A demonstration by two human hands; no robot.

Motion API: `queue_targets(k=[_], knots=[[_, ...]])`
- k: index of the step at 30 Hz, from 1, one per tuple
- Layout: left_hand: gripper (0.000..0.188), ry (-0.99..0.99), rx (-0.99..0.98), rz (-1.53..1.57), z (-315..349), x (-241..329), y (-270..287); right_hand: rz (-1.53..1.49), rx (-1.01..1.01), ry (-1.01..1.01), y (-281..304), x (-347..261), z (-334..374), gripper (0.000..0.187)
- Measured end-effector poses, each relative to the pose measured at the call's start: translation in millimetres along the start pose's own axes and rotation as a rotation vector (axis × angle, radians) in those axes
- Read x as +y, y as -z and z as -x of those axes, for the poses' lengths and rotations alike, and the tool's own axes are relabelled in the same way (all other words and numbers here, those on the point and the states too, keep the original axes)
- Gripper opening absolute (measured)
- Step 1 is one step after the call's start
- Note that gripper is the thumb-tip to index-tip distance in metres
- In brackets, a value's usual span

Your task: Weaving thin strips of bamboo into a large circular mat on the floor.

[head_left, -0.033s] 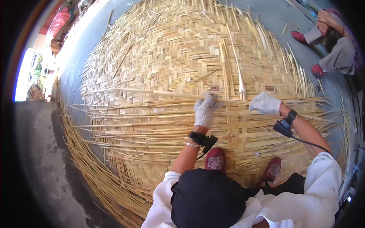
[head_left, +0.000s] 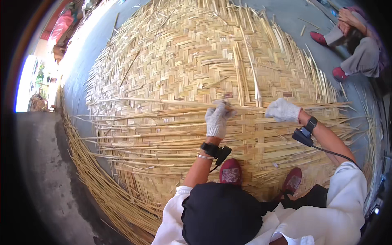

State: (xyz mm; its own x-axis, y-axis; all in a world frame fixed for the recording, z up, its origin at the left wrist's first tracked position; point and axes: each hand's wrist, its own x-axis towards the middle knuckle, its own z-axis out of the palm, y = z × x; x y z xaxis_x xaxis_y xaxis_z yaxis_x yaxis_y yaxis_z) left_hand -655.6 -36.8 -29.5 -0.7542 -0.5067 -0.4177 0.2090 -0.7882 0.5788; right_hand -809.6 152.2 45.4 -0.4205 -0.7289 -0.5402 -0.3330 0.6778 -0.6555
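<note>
A long pale reed strip point(head_left: 171, 101) runs crosswise just above a large woven mat point(head_left: 179, 69) of flattened reeds. My left hand point(head_left: 216, 120), in a light knitted glove, is closed around the strip right of its middle. My right hand point(head_left: 283, 110), gloved the same way, pinches the strip near its right end, with the fingertips partly hidden. Several loose crosswise strips point(head_left: 163, 134) lie on the mat below my hands. Upright strips point(head_left: 241, 77) stick out of the weave beyond my hands.
My red shoes point(head_left: 230, 171) stand on the mat. A pile of thin reeds point(head_left: 106, 192) curves along the left, beside a grey concrete ledge point(head_left: 45, 171). At the upper right sits another person point(head_left: 361, 57) with hands together, on the blue-grey floor point(head_left: 294, 20).
</note>
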Motion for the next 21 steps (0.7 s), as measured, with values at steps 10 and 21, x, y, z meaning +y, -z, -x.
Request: queue_targets(k=[10,21], knots=[[0.019,0.155,0.192,0.139,-3,-13,-1,0.753,0.632,0.512,-29,-7,-12,0.016],[0.014,-0.014,0.269,0.044,7,-7,1,0.218,0.266,0.23,-25,-20,-25,0.019]])
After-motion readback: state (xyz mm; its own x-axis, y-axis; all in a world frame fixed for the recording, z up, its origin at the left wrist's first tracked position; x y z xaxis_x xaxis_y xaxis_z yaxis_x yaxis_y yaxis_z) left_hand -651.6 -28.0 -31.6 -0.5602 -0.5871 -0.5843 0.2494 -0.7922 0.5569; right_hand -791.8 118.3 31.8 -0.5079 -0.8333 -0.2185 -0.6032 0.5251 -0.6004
